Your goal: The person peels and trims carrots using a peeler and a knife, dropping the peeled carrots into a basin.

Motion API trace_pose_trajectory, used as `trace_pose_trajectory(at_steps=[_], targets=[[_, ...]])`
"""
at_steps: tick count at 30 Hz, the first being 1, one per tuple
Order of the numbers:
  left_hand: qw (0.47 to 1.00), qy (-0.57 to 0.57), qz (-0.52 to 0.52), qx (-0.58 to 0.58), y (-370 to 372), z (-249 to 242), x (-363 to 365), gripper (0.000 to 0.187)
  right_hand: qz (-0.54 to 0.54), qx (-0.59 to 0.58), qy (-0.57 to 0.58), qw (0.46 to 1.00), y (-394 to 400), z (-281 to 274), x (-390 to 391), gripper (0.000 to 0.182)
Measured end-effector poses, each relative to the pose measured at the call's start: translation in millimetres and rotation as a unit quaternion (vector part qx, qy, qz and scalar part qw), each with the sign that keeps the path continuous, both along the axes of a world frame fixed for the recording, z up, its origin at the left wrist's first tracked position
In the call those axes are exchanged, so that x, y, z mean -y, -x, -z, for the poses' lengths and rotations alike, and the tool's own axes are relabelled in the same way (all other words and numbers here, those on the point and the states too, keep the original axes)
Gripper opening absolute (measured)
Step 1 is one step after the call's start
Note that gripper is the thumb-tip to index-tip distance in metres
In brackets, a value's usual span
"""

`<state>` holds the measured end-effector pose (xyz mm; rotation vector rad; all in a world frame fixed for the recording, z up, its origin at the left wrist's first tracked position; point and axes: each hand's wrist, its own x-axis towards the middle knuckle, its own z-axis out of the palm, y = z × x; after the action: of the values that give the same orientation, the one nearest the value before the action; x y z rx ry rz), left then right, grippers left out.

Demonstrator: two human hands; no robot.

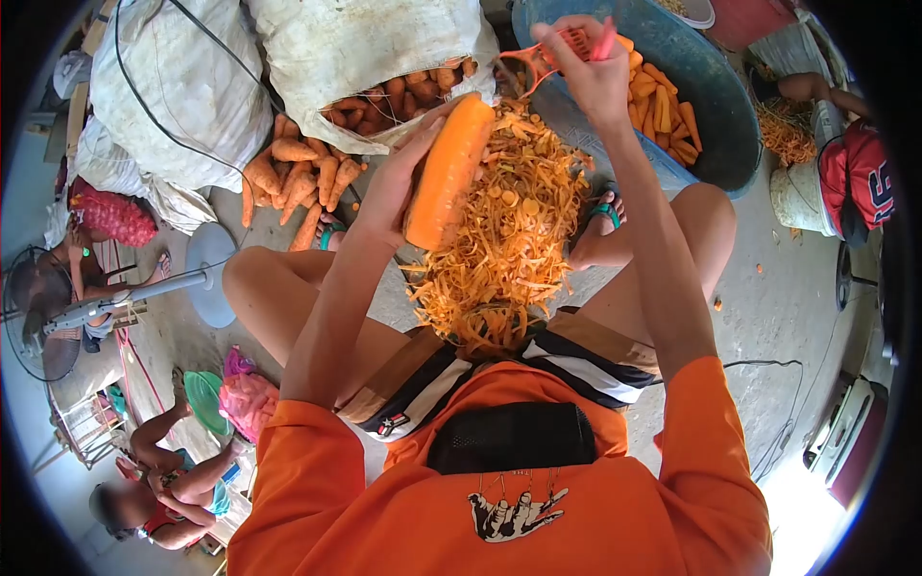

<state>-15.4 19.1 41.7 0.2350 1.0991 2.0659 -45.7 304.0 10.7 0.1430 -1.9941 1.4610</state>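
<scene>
My left hand [405,178] is wrapped round a large peeled carrot [451,171], held tilted above a heap of orange peelings [519,230]. Up and to the right, my right hand [591,72] grips an orange-red peeler [543,65]. The peeler's head is near the carrot's upper end, apart from it. Peelings spread between my legs, down to my lap. Behind my right hand, a blue tub [727,125] holds several peeled carrots [663,110].
Unpeeled carrots [296,173] lie on the floor before an open white sack [375,43]. A standing fan [48,312] is at the left. People sit at the left, lower left [168,490] and right [855,173]. A white bucket [802,197] stands right.
</scene>
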Motion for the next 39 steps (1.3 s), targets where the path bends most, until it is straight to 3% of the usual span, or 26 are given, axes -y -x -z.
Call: trace_pose_trajectory(at_steps=[1,5,7,10,11,12,14,15,17,18,19,20,22,24,28,29,30,32,33,34,36,37,39], targets=[[1.0,-0.012,0.004,-0.003,1,1,-1,0.048,-0.031,-0.038,0.067,0.997,-7,-18,13,0.021],[0.996,0.02,-0.057,0.069,2,5,-6,0.043,-0.119,-0.03,0.036,0.992,-58,-55,88,0.023],[0.988,0.063,-0.076,0.121,-4,-1,-8,0.042,-0.171,-0.121,-0.162,0.964,-68,-54,101,0.026],[0.99,0.041,-0.076,0.11,-3,5,-10,0.041,-0.181,-0.073,-0.143,0.97,-54,-44,87,0.03],[0.997,0.054,-0.034,0.052,4,12,-3,0.04,-0.127,-0.02,-0.081,0.988,-43,-26,77,0.032],[0.997,0.052,-0.034,0.051,2,12,-4,0.04,-0.126,-0.02,-0.083,0.988,-31,-23,61,0.032],[0.993,0.022,-0.055,0.106,0,8,-4,0.039,-0.021,0.01,0.039,0.999,-15,-23,36,0.033],[0.991,0.014,-0.028,0.132,5,14,0,0.038,-0.022,0.006,0.037,0.999,-19,-27,42,0.033],[0.987,-0.025,-0.025,0.156,10,24,-2,0.04,-0.166,0.033,0.173,0.97,-38,-40,71,0.028],[0.98,-0.063,-0.019,0.186,11,26,-3,0.043,-0.167,0.033,0.173,0.97,-50,-47,82,0.028],[0.979,-0.085,0.087,0.163,18,22,6,0.042,-0.179,-0.052,-0.03,0.982,-60,-55,91,0.024],[0.979,-0.084,0.086,0.162,17,24,4,0.042,-0.183,-0.134,-0.231,0.946,-64,-58,94,0.02],[0.996,0.015,-0.05,0.069,-1,20,-3,0.039,-0.195,-0.111,-0.18,0.958,-45,-34,81,0.022],[0.992,0.007,-0.013,0.124,1,9,1,0.039,-0.14,0.033,0.131,0.981,-20,-20,56,0.031],[0.986,0.02,-0.041,0.159,4,5,-6,0.039,-0.11,0.036,0.171,0.979,-31,-35,54,0.028],[0.984,0.035,-0.067,0.163,4,5,-7,0.039,-0.152,-0.013,-0.012,0.988,-52,-47,72,0.026],[0.984,0.034,-0.071,0.161,10,13,-3,0.039,-0.189,-0.064,-0.195,0.96,-61,-54,82,0.023],[0.988,-0.037,0.044,0.141,19,38,8,0.04,-0.176,-0.079,-0.202,0.96,-53,-46,81,0.022],[0.987,0.004,-0.029,0.158,6,18,0,0.04,-0.159,-0.088,-0.206,0.962,-52,-37,80,0.021],[0.986,0.006,-0.028,0.162,4,16,2,0.04,-0.164,0.019,0.019,0.986,-38,-13,70,0.02],[0.986,0.006,-0.01,0.165,4,13,1,0.039,-0.069,0.031,0.056,0.996,-20,-24,45,0.029],[0.989,0.012,-0.031,0.143,1,5,-3,0.04,-0.073,0.031,0.055,0.995,-23,-28,48,0.029],[0.986,-0.011,-0.031,0.166,11,19,-1,0.04,-0.182,0.058,0.145,0.971,-36,-35,64,0.028]])
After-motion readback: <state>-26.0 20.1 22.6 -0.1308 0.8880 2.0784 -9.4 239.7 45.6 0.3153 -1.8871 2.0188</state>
